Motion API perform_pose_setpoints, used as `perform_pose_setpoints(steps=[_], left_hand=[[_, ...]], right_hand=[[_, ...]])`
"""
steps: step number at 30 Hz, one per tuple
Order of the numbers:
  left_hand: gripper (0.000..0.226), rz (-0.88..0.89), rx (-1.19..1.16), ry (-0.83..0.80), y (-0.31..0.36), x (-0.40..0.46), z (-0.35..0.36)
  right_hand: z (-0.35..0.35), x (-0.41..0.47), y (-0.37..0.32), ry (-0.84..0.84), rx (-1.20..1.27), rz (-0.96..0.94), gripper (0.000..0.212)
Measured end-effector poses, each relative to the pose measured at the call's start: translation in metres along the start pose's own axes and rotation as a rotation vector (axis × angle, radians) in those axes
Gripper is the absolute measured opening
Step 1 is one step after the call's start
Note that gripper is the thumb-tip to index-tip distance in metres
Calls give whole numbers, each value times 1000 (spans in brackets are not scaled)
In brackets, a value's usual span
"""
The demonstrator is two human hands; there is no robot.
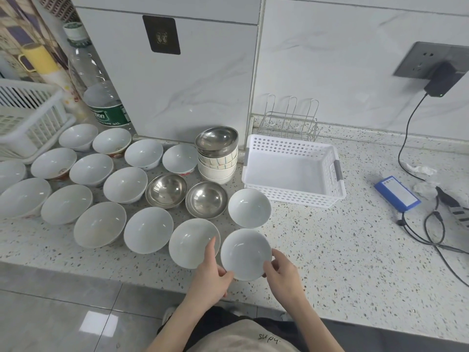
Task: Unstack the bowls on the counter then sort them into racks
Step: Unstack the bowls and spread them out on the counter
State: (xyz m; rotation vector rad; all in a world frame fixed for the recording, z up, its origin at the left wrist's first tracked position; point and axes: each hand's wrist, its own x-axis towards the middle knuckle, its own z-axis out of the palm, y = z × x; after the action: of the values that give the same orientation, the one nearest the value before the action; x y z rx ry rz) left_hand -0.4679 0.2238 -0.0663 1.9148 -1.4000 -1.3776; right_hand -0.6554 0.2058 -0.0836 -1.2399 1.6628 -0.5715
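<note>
White bowl (245, 254) at near edge of surface (342, 250), upright, held from both sides: left hand (212, 276) pinches its left rim, right hand (280, 271) grips right rim. More bowls spread left; remaining stack (217, 154) farther back; white basket (291, 171) beside stack, right.

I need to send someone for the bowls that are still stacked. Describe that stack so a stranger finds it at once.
Start at the white perforated basket on the speckled counter. Just to its left, near the back wall, stands the stack of bowls. It is the only pile among the single bowls spread out on the counter: white bowls with striped sides, topped by a tilted steel bowl.
</note>
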Motion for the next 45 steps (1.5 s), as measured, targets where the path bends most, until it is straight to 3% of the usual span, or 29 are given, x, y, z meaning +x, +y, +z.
perform_pose_setpoints(steps=[14,24,29,34,39,45], left_hand=[[92,-31,110,73,5,3,-1],[93,-67,139,14,6,8,-5],[90,-73,180,7,16,11,-14],[76,-35,104,90,35,22,-42],[61,50,-29,215,69,55,-79],[69,75,-98,317,115,114,-124]], right_hand=[[3,4,0,-49,29,24,29],[-3,7,-4,-111,14,72,29],[-14,10,-7,8,-91,58,34],[-33,26,-27,156,-45,29,31],[-42,53,-62,171,21,-31,25],[-42,87,-103,152,100,-110,21]])
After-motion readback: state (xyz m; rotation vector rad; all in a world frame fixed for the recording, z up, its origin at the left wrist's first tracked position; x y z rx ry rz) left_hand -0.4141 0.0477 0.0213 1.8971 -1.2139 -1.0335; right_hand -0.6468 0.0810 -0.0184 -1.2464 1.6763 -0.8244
